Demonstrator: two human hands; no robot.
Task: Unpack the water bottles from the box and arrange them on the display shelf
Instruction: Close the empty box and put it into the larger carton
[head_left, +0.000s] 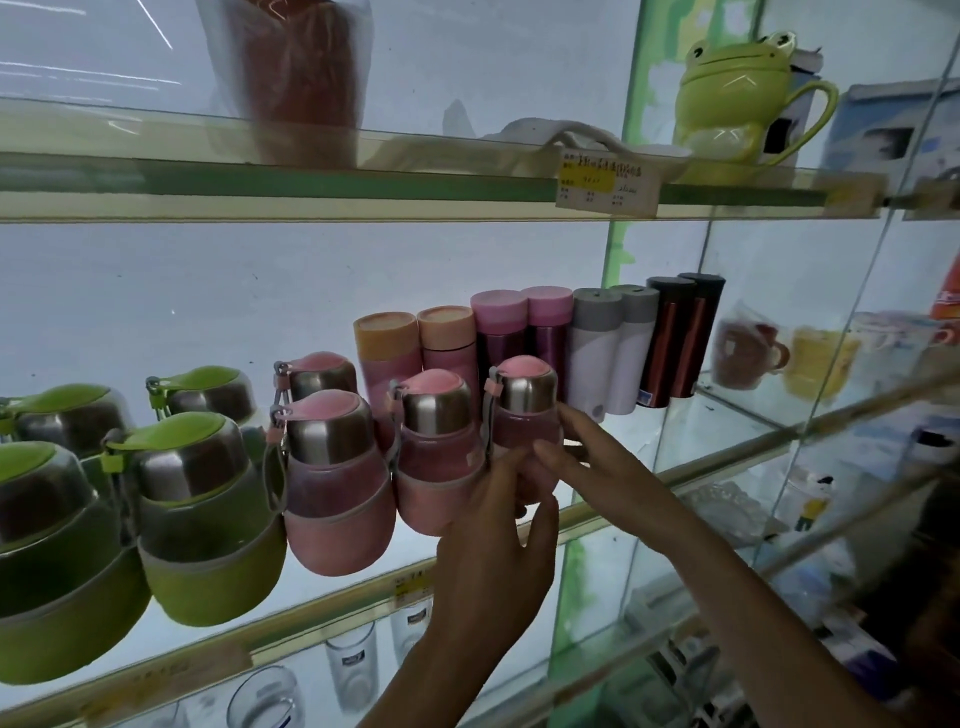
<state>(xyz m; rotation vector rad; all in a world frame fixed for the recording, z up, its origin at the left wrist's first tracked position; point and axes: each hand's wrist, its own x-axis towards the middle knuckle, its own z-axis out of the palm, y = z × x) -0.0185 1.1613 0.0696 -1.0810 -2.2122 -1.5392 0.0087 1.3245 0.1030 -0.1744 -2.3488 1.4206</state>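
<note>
A small pink bottle (523, 410) with a steel cap stands at the right end of a row of pink bottles (337, 483) on the glass display shelf (363, 582). My left hand (493, 540) wraps its fingers round the lower body of that bottle from the front. My right hand (587, 457) touches the bottle's right side with straight fingers. Green bottles (202, 519) of the same shape fill the shelf's left part. The box is not in view.
Tall slim flasks (597, 353) in orange, pink, purple, white and dark brown stand right behind the pink bottles. A frog mug (737, 98) and a price tag (605, 182) sit on the upper shelf. Glasses (353, 670) stand on the shelf below.
</note>
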